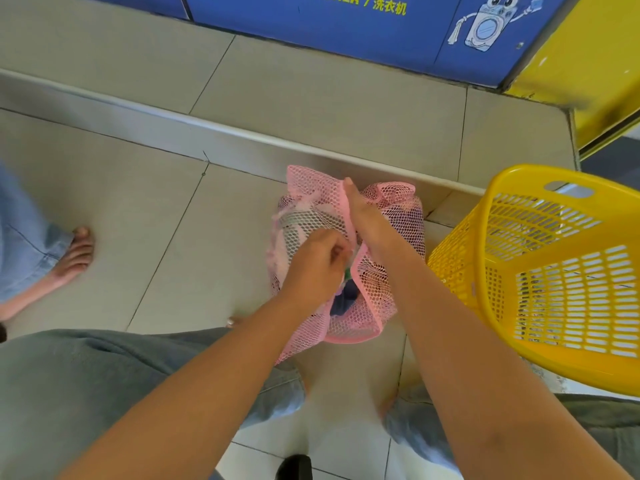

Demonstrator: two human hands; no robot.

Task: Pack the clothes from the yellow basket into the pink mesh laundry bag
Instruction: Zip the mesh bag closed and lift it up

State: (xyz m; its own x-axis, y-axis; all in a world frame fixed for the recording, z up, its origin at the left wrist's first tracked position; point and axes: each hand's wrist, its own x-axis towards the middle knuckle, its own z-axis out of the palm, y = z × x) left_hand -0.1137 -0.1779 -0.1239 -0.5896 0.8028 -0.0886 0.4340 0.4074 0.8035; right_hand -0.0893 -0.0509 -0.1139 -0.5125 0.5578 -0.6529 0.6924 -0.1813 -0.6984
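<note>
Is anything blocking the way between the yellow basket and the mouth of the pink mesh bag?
Nothing visible does. The yellow basket stands right beside the pink mesh bag on the floor, with no object between them. Both the left hand and the right hand are already at the bag's opening.

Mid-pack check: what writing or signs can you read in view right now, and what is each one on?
"...ASHER / 洗衣机": yellow lettering on the blue panel at the top; the first letters are cut off by the frame edge.
Cartoon washing machine: a picture, no words, on the same blue panel.
Nothing readable on the pink bag or the yellow basket; a small mark on the basket's side is too small to read.
</note>
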